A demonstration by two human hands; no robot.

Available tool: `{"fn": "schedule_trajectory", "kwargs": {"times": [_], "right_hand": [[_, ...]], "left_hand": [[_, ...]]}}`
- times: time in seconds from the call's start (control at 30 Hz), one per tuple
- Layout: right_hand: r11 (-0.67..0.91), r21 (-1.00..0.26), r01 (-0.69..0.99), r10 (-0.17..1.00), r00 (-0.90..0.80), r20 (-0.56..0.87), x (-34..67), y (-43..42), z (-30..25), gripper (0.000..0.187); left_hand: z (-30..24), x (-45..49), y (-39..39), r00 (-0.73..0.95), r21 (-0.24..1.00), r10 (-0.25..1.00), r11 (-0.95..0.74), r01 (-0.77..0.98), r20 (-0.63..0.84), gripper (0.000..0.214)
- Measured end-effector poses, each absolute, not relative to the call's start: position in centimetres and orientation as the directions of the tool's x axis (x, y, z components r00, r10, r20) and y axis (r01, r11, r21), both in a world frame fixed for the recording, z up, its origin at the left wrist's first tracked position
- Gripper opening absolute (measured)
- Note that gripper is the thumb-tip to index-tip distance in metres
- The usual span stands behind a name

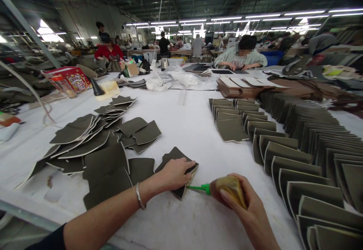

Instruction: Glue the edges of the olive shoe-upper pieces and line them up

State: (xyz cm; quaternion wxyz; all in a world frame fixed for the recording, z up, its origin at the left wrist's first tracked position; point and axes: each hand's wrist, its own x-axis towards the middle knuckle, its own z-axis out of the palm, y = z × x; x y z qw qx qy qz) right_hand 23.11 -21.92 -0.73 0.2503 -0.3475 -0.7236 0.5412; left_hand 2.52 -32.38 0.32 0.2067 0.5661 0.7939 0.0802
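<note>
Near the front edge of the bench (187, 118), left hand (176, 172), unclamped, is pressing a dark panel (175, 154) down, apparently steadying its edge for the spout (198, 187) of the bottle (227, 190) right hand (252, 209) is gripping.

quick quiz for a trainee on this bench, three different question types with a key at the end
1. Multiple choice: which of the wearer's hands grips the bottle? a) left b) right c) both

2. True or false: the green nozzle points toward the dark panel under the left hand.

3. Fill in: the panels set out in rows lie to the ____ of the loose pile.

Key: 1. b, the right hand; 2. true; 3. right
</note>
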Motion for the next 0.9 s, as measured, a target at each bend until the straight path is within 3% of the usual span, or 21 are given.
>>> {"fn": "schedule_trajectory", "kwargs": {"times": [0.17,0.33,0.53,0.73,0.9], "right_hand": [[0.142,-0.964,0.225,0.731,-0.681,-0.051,23.4,-21.5,-1.5,0.047],[0.230,-0.940,0.252,0.733,-0.681,-0.003,23.8,-20.5,-2.3,0.049],[0.159,-0.963,0.217,0.687,-0.725,-0.050,23.9,-20.8,-2.2,0.048],[0.253,-0.937,0.239,0.783,-0.620,0.053,23.8,-19.0,-3.2,0.052],[0.162,-0.956,0.245,0.778,-0.627,-0.029,23.8,-21.0,-3.0,0.049]], "left_hand": [[0.6,2.6,-32.5,-0.263,0.360,0.936,0.335,0.871,-0.234,0.054],[0.5,2.6,-32.5,-0.271,0.359,0.936,0.338,0.870,-0.225,0.054],[0.6,2.6,-32.4,-0.275,0.364,0.932,0.347,0.864,-0.236,0.054],[1.0,2.8,-32.3,-0.280,0.357,0.924,0.362,0.861,-0.261,0.053],[0.9,2.6,-32.3,-0.274,0.372,0.925,0.359,0.856,-0.262,0.054]]}}
